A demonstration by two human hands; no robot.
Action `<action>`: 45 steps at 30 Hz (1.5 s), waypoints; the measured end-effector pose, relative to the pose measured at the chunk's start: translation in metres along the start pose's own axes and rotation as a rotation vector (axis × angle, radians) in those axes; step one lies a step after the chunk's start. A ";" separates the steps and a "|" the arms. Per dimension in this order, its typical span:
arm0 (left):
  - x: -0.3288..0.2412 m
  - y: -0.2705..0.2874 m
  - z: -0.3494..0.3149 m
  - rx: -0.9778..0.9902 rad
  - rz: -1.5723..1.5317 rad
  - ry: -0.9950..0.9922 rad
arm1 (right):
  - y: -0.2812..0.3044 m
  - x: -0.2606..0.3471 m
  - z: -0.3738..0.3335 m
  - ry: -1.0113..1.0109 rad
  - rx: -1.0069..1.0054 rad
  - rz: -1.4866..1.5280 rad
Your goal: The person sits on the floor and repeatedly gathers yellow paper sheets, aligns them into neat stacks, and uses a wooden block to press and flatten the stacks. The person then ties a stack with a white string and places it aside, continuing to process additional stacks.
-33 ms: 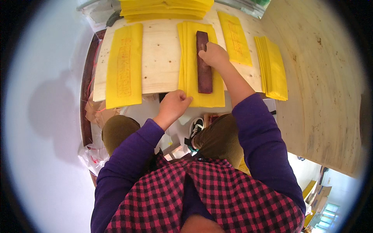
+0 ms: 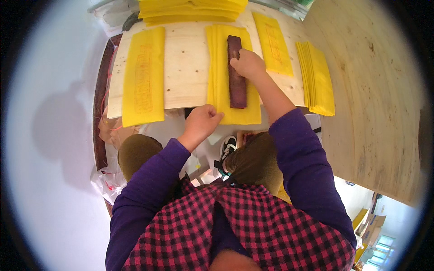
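A long dark reddish-brown stamp block (image 2: 237, 94) lies flat on a stack of folded yellow sheets (image 2: 218, 63) at the middle of the wooden table. My right hand (image 2: 249, 64) is closed on the block's handle, about halfway along it; the handle is mostly hidden under my fingers. At the stack's near left corner, my left hand (image 2: 202, 121) is closed, with thumb and forefinger pinching the sheet edge. To the left, a yellow piece (image 2: 143, 77) bears a faint red printed pattern. Another printed yellow piece (image 2: 273, 44) rests to the right of the stack.
A fanned yellow pile (image 2: 315, 79) sits at the table's right edge. More yellow sheets (image 2: 194, 11) are heaped at the far side. The plywood tabletop (image 2: 185, 63) ends just above my knees. A tall wooden panel (image 2: 366, 99) stands at the right, a white wall (image 2: 49, 180) at the left.
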State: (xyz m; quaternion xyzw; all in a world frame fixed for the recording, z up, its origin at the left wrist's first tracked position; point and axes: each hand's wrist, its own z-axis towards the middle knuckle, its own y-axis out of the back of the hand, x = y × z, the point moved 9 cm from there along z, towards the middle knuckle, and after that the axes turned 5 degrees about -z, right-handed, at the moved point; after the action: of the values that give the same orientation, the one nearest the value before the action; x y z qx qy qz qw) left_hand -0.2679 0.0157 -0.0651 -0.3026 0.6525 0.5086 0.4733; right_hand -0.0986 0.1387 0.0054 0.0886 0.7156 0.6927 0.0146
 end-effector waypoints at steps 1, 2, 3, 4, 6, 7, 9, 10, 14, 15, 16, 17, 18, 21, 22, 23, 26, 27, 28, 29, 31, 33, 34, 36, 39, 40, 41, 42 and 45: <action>-0.001 0.000 0.001 -0.002 -0.001 -0.011 | -0.002 -0.001 -0.001 -0.010 -0.011 0.017; 0.001 -0.002 0.002 0.025 0.014 0.020 | -0.003 -0.002 -0.001 -0.015 -0.017 0.032; 0.004 -0.003 0.002 0.051 0.031 0.054 | -0.005 -0.002 -0.002 -0.019 -0.025 0.049; 0.006 -0.004 0.002 0.069 0.054 0.085 | -0.005 -0.003 -0.002 -0.020 -0.035 0.053; 0.006 -0.004 0.001 0.070 0.011 0.092 | -0.004 -0.004 -0.002 -0.023 -0.070 0.058; 0.006 -0.003 0.001 0.060 -0.016 0.089 | -0.005 -0.006 -0.001 -0.034 -0.074 0.068; 0.008 -0.006 0.001 0.066 -0.071 0.076 | -0.006 -0.009 -0.001 -0.044 -0.091 0.090; 0.010 -0.006 0.002 0.065 -0.099 0.074 | -0.006 -0.012 -0.001 -0.044 -0.101 0.116; 0.012 -0.005 0.003 0.032 -0.071 0.014 | 0.012 -0.036 -0.010 -0.055 -0.217 0.386; 0.012 -0.005 0.004 0.037 -0.065 0.010 | 0.016 -0.050 -0.015 -0.136 -0.240 0.434; 0.010 -0.005 0.005 0.044 -0.060 0.004 | 0.024 -0.058 -0.021 -0.105 -0.273 0.583; 0.006 -0.004 0.006 0.044 -0.073 -0.002 | 0.031 -0.076 -0.031 -0.143 -0.285 0.682; 0.002 -0.001 0.007 0.044 -0.084 -0.010 | 0.038 -0.087 -0.039 -0.125 -0.308 0.805; -0.004 0.003 0.018 0.058 -0.123 0.122 | 0.039 -0.117 -0.060 -0.249 -0.410 1.125; -0.004 0.003 0.022 0.063 -0.137 0.196 | 0.036 -0.121 -0.065 -0.243 -0.426 1.255; -0.012 0.004 0.029 0.064 -0.121 0.177 | 0.034 -0.122 -0.068 -0.217 -0.428 1.300; -0.026 0.004 0.052 0.046 -0.107 0.173 | 0.028 -0.129 -0.072 -0.219 -0.419 1.423; -0.026 0.003 0.061 0.068 -0.126 0.213 | 0.028 -0.131 -0.072 -0.211 -0.423 1.445; -0.027 0.001 0.072 0.088 -0.158 0.247 | 0.030 -0.132 -0.071 -0.186 -0.441 1.467; -0.027 0.000 0.082 0.104 -0.188 0.284 | 0.027 -0.134 -0.071 -0.211 -0.429 1.476; -0.027 -0.002 0.101 0.088 -0.311 0.323 | 0.026 -0.137 -0.069 -0.222 -0.422 1.490; -0.024 -0.006 0.116 0.043 -0.407 0.360 | 0.029 -0.140 -0.069 -0.222 -0.429 1.426; -0.022 -0.008 0.123 0.024 -0.419 0.380 | 0.028 -0.142 -0.070 -0.232 -0.417 1.388; -0.023 -0.013 0.134 0.047 -0.446 0.368 | 0.030 -0.144 -0.070 -0.225 -0.423 1.367; -0.023 -0.007 0.136 0.062 -0.565 0.348 | 0.030 -0.143 -0.071 -0.201 -0.436 1.474; -0.024 -0.002 0.133 0.072 -0.621 0.342 | 0.031 -0.143 -0.072 -0.193 -0.427 1.514; -0.026 0.007 0.131 0.087 -0.650 0.319 | 0.031 -0.142 -0.072 -0.187 -0.419 1.552; -0.029 0.018 0.127 0.109 -0.685 0.296 | 0.030 -0.144 -0.073 -0.207 -0.418 1.546; -0.035 0.055 0.114 0.156 -0.724 0.277 | 0.036 -0.141 -0.075 -0.164 -0.436 1.550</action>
State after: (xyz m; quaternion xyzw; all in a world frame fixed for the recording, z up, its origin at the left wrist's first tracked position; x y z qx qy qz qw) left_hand -0.2683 0.1371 -0.0156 -0.5420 0.5978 0.2123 0.5511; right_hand 0.0336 0.0446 0.0294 0.6052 0.2962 0.6210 -0.4004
